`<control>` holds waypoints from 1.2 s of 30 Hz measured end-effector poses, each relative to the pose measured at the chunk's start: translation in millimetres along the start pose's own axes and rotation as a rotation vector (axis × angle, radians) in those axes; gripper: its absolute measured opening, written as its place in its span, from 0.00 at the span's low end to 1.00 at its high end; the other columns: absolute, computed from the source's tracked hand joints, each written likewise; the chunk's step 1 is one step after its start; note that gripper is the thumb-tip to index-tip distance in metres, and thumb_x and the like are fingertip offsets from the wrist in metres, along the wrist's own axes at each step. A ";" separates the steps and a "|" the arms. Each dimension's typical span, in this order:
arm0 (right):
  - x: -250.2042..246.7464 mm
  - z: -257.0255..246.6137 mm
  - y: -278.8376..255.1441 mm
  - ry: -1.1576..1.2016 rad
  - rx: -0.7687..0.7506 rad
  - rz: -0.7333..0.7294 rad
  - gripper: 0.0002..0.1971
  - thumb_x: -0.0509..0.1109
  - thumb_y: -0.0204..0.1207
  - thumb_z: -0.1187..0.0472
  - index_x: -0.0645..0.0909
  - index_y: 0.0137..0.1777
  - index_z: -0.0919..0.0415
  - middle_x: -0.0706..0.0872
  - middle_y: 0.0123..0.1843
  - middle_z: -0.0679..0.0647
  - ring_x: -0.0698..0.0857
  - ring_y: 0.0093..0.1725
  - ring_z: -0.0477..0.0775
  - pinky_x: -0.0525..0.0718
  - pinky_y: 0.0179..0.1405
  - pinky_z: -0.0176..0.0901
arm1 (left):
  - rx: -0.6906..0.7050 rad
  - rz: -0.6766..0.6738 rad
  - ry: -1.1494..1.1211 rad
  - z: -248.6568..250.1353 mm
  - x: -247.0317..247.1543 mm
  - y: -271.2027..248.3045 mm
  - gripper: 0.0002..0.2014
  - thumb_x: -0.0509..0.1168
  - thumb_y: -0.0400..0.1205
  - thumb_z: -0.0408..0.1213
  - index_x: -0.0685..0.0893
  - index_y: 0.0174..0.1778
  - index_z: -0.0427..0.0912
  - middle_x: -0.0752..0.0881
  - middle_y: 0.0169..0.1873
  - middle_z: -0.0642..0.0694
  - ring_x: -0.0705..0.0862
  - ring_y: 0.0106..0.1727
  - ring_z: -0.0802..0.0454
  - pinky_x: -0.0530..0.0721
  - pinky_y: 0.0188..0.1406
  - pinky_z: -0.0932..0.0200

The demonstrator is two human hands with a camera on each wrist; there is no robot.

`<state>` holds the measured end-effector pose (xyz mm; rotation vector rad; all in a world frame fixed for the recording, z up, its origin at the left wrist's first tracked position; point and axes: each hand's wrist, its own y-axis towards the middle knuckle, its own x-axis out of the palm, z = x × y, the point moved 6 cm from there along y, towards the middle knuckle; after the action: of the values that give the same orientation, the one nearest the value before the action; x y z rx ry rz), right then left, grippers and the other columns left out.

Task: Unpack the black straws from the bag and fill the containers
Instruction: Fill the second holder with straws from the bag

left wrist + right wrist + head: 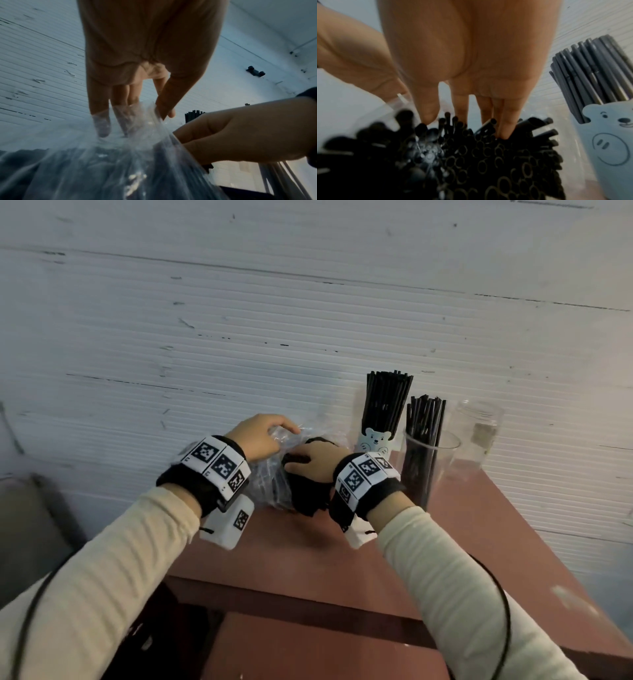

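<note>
My left arm (102, 559) and right arm (445, 577) reach forward, wrists close together. My left grip (260, 436) pinches the bag (269, 484) edge between thumb and forefinger. My right grip (313, 457) curls round the straws (488, 162).

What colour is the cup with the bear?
The cup is pale blue; right wrist view.

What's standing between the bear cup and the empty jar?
A clear glass partly filled with black straws, between bear cup and jar; the head view shows it.
</note>
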<state>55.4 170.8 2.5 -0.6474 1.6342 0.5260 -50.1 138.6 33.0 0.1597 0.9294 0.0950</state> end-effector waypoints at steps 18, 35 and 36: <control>-8.8 8.6 8.0 0.110 -0.084 0.126 0.18 0.71 0.77 0.61 0.83 0.67 0.53 0.83 0.67 0.53 0.78 0.67 0.55 0.71 0.66 0.40 | -0.012 0.147 -0.190 -5.9 -13.9 3.7 0.26 0.66 0.76 0.23 0.82 0.63 0.57 0.79 0.58 0.42 0.80 0.34 0.53 0.78 0.26 0.63; -32.7 66.5 -25.8 0.611 -0.059 0.316 0.09 0.75 0.76 0.60 0.90 0.54 0.50 0.91 0.52 0.53 0.91 0.50 0.53 0.87 0.55 0.38 | 0.051 0.201 -0.090 -5.4 -5.1 2.5 0.27 0.70 0.76 0.26 0.77 0.70 0.48 0.76 0.70 0.42 0.75 0.73 0.48 0.74 0.52 0.61; -32.5 68.8 -27.7 0.613 -0.056 0.320 0.09 0.75 0.76 0.61 0.90 0.54 0.50 0.91 0.52 0.52 0.91 0.50 0.54 0.87 0.55 0.38 | 0.076 0.229 -0.045 -1.1 -4.7 1.5 0.29 0.71 0.75 0.27 0.75 0.72 0.47 0.74 0.71 0.41 0.74 0.73 0.47 0.74 0.55 0.61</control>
<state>127.7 199.8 24.3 -0.6260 2.3316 0.6435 -53.8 139.5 36.3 0.3375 0.8678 0.2671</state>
